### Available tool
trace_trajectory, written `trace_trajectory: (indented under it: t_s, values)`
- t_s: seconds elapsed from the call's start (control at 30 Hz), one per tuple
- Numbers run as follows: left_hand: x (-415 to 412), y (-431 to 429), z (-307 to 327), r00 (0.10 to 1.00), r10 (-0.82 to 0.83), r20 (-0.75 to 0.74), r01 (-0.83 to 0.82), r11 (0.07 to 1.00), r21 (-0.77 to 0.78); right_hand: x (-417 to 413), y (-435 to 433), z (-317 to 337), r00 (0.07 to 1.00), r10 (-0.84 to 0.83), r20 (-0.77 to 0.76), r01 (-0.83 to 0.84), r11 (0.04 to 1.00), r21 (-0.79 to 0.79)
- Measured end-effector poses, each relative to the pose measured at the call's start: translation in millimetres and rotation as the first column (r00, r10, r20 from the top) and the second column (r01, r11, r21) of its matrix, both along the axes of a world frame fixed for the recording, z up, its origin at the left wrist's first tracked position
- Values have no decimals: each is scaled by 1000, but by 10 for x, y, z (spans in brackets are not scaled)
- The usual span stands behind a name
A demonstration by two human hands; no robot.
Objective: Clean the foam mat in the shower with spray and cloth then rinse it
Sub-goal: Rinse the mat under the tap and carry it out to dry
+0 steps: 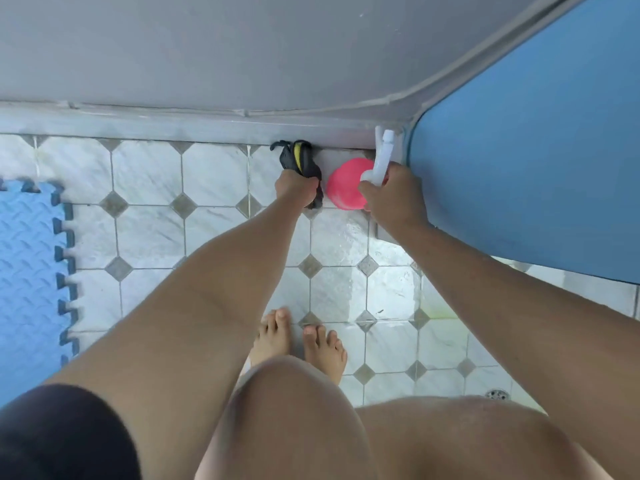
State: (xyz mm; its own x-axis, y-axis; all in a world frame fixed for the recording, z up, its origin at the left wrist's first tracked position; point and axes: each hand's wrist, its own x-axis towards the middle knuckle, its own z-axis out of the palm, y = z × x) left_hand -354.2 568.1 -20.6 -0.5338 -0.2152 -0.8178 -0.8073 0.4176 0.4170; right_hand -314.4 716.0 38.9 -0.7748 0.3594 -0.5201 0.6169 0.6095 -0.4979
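Here, the shower floor (214,237): white octagonal tiles with small grey diamonds, wet and shiny toward the right side.

Far left edge of the floor: the light blue foam mat (27,271), lying flat, diamond-plate texture, darker blue jigsaw teeth along its right and top edges. Only part of it is in view; it runs off the left side. It sits well apart from both hands.

Centre, at the back edge of the floor against the grey wall base (173,123): the left hand (297,188), arm stretched out, fingers curled tight into a fist around a dark cloth (300,161) with a yellow stripe. The loose end of the cloth sticks out beyond the knuckles and touches the wall base.

Just right of the cloth: a pink round bowl-like container (344,187), standing on the floor near the back right corner. Whether it holds anything cannot be told.

Next: the right hand (393,199), fingers wrapped and pressed together around a white spray bottle (379,164), nozzle end pointing toward the back corner. The bottle overlaps the pink container's right rim.

Right side: a large blue panel (536,150) leaning along that edge of the floor.

Near edge: the person's bare feet (301,341) side by side on the tiles, knees bent below. A small round drain (497,394) shows at the lower right.
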Motion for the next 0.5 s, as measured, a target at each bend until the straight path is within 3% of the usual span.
trace_trajectory:
  t_s: [0.13,0.27,0.4,0.5]
  values:
    - [89,-404,472,997,43,-59,-35,992,124,79,-8,373,999,-30,28,32,998,-55]
    - [268,-911,1766,988,111,-107,-69,939,336,296,-170,1267,1000,11,3,-11,995,-96]
    - [491,-1385,3181,927,374,-21,-293,761,579,518,-390,2534,995,36,-91,-49,989,-142]
    - [681,-1614,4349,904,428,4,-313,654,688,710,-518,3665,983,25,-183,-58,982,-178]
